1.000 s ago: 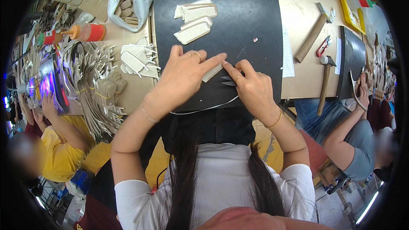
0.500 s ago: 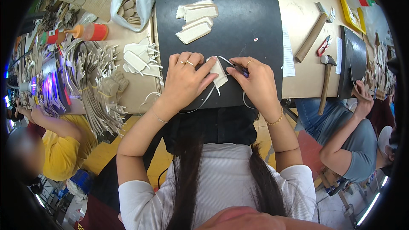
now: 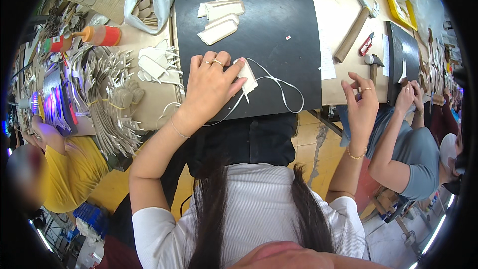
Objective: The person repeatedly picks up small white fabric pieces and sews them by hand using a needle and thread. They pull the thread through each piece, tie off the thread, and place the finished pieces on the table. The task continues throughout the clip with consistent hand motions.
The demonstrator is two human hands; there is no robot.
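My left hand (image 3: pixel 211 82) pinches a small cream piece (image 3: pixel 247 78) with one zigzag-cut end between thumb and forefinger, against the black mat (image 3: pixel 279 15). A thin white cord (image 3: pixel 294 85) runs from that piece, loops over the mat to its right and passes under my left wrist. My right hand (image 3: pixel 362 107) hangs off the mat's right side, its fingers curled and partly spread. Part of a small dark tool (image 3: pixel 358 96) shows in its palm; its kind is hidden. Several more cream pieces (image 3: pixel 221 17) lie farther up the mat.
Left of the mat lie cream pieces with white cords (image 3: pixel 158 65), bundled strips (image 3: pixel 107 94), a plastic bag (image 3: pixel 162 7) of small pieces and a glue bottle (image 3: pixel 102 35). To the right are a hammer (image 3: pixel 353 35), another hammer (image 3: pixel 374 65) and red snips (image 3: pixel 367 44). People work on both sides.
My right hand has moved away from the cream piece, to the right and off the mat. The cord now lies in a loose loop there. My left hand keeps its pinch.
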